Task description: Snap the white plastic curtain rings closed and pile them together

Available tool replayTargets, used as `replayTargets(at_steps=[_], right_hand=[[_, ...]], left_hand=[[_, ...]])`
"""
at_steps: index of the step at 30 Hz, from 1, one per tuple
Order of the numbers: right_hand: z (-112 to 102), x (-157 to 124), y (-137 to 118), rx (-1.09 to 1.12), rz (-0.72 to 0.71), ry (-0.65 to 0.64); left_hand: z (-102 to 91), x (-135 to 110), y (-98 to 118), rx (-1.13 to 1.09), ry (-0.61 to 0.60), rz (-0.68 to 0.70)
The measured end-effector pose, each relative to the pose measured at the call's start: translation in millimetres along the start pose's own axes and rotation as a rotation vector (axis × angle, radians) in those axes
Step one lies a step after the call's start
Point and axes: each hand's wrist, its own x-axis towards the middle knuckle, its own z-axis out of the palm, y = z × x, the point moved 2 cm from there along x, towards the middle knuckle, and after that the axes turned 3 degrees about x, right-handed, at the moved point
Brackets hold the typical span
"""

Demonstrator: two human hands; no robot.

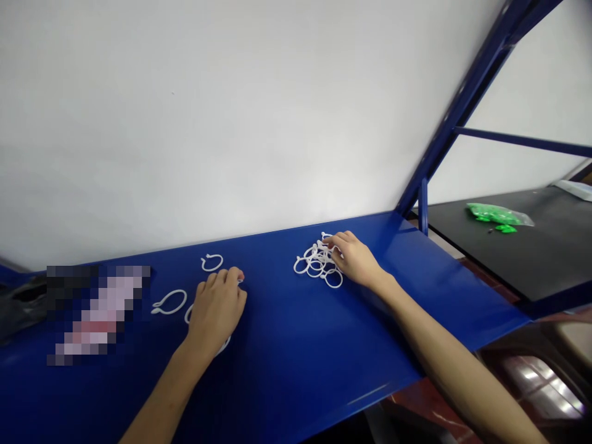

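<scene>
My left hand (218, 311) is palm down over the blue surface, its fingers curled. A bit of white shows at its fingertips, apparently part of a ring pinched there. Parts of white plastic rings (224, 346) stick out from under this hand. Two open-ended white rings with knobbed tips, a farther ring (213, 263) and a nearer ring (172, 302), lie to its left. My right hand (354, 256) touches the right side of a pile of white rings (316, 266). Its thumb and index finger look apart, and no ring is lifted; the other fingers are partly hidden.
The blue tabletop (272, 345) runs along a white wall (277, 123). At the far left lie a dark bag (21, 305) and a blurred-out pinkish item (104, 311). Beyond a blue metal frame (444, 145), a black table (522, 253) holds a plastic bag of green pieces (497, 214).
</scene>
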Motion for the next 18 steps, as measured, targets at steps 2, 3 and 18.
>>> replayTargets(at_steps=[2, 3, 18], right_hand=[[1.4, -0.1, -3.3, 0.019, -0.008, 0.037], [2.1, -0.3, -5.3, 0.032, -0.018, 0.049], [5.2, -6.6, -16.9, -0.031, -0.173, -0.103]], left_hand=[[0.3, 0.0, 1.4, -0.036, 0.014, -0.001], [0.6, -0.1, 2.2, -0.059, 0.021, 0.002], [1.9, -1.8, 13.0, -0.346, 0.165, 0.131]])
